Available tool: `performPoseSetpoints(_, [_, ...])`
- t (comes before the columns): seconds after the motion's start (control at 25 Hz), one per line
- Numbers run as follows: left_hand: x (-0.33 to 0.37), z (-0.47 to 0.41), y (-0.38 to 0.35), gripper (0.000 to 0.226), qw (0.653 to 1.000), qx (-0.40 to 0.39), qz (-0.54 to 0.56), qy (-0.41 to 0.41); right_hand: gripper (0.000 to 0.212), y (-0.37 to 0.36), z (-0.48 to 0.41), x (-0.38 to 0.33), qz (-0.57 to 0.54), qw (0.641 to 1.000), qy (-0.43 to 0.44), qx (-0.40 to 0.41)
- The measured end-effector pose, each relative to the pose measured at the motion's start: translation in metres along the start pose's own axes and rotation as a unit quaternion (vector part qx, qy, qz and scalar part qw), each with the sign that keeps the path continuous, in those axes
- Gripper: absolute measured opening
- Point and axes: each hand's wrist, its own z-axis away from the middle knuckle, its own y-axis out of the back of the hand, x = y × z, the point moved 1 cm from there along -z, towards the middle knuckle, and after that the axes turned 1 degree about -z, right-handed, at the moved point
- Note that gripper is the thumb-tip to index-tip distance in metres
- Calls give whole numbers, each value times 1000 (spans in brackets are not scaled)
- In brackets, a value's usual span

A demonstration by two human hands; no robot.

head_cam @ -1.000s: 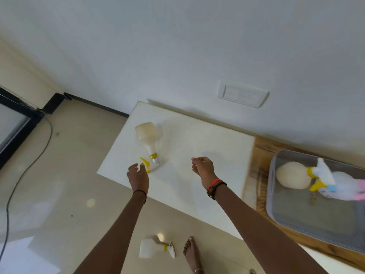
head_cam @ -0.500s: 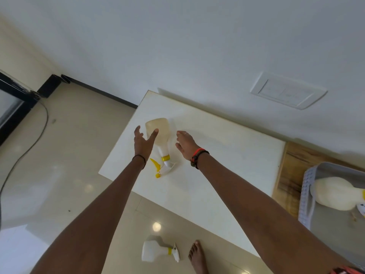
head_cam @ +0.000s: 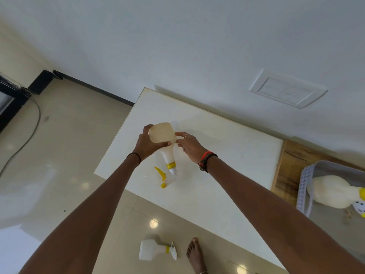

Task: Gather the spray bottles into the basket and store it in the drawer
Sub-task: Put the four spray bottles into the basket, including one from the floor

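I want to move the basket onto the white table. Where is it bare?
The white table is bare between the right hand and its wooden-side edge. Its left end is crowded: both hands and the spray bottle.

White tabletop (head_cam: 227, 165) lies bare around the held spray bottle (head_cam: 165, 143), open toward the basket (head_cam: 305, 186) at right. Wall (head_cam: 177, 46) bounds the far edge. Second bottle (head_cam: 152, 250) lies on the floor beside a foot (head_cam: 194, 254).
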Motion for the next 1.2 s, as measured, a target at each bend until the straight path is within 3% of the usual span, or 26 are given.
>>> performPoseSetpoints(0.12, [1,18,-7,94,996,-39,59,46,42,26,24,2,60,998,17,-18])
performPoseSetpoints(0.28, [9,59,-29,86,969,-99,204,102,33,65,60,9,41,997,-21,-68])
performPoseSetpoints(0.48, [36,122,-81,58,913,-154,347,151,35,114,119,41,-71,991,-55,-95])
performPoseSetpoints(0.68, [67,186,-150,46,885,-228,363,185,46,164,192,89,-215,972,-53,-84])
performPoseSetpoints(0.8, [89,221,-193,33,902,-245,313,166,42,201,229,113,-258,964,-53,-27])
performPoseSetpoints(0.92, [116,246,-230,19,957,-184,208,83,43,242,264,136,-287,957,-47,13])
performPoseSetpoints(1.0, [134,258,-253,15,967,-173,180,52,38,266,283,150,-316,947,-42,40])
performPoseSetpoints(1.2, [162,280,-309,37,972,-203,114,44,44,317,319,169,-313,944,-49,92])
